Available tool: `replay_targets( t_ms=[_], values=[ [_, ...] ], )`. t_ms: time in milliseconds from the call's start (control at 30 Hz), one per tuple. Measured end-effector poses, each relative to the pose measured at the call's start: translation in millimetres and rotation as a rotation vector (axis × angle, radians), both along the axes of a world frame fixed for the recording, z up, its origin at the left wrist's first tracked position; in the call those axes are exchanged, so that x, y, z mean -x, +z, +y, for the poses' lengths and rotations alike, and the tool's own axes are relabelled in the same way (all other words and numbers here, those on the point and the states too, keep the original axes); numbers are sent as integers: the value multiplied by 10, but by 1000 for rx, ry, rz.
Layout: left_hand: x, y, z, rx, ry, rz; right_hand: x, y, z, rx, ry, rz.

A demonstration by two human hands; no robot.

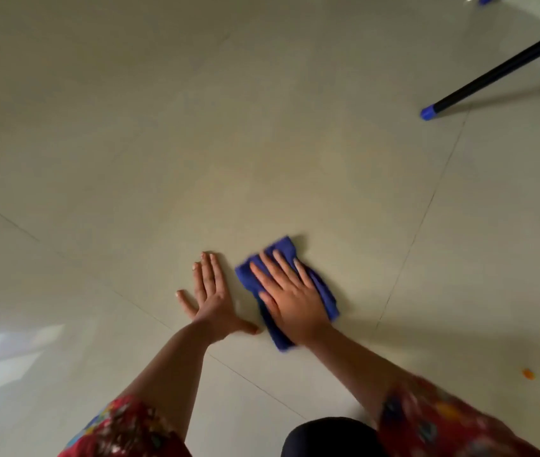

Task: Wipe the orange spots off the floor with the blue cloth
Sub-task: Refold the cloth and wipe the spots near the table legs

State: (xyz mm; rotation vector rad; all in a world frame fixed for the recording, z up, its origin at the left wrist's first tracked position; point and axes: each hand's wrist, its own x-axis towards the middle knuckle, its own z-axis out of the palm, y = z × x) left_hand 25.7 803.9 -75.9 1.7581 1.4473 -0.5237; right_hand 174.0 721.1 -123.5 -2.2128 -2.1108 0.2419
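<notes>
The right hand (290, 306) presses the blue cloth (321, 288) flat on the tiled floor (262, 143), fingers straight and spread. Just beside it the left hand (211, 293) rests palm-down, fingers straight. Orange spots (528, 374) lie well apart at lower right. A black pole (499, 70) slants at upper right.

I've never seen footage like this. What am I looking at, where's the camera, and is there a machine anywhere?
No machine here: these are a person's two bare hands, filmed by one wide-angle camera worn on the head, looking down. The left hand lies flat on the pale tiled floor, fingers spread. The right hand presses a blue cloth onto the floor with straight fingers. Orange spots show at the lower right, apart from the cloth. A black pole with a blue cap reaches in from the upper right.
</notes>
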Motion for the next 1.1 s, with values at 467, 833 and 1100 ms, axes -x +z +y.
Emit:
replay_targets(
  t_ms=[467,833,1100],
  values=[
    [30,-39,-34,-46,-27,9,-555,-3,-948,26,139,-94],
    [-30,-37,-95,-114,13,83,-584,-30,-917,26,106,-104],
    [-1088,116,-1007,-149,-247,-215,-1694,8,-917,-2,-523,-44]
  ],
)
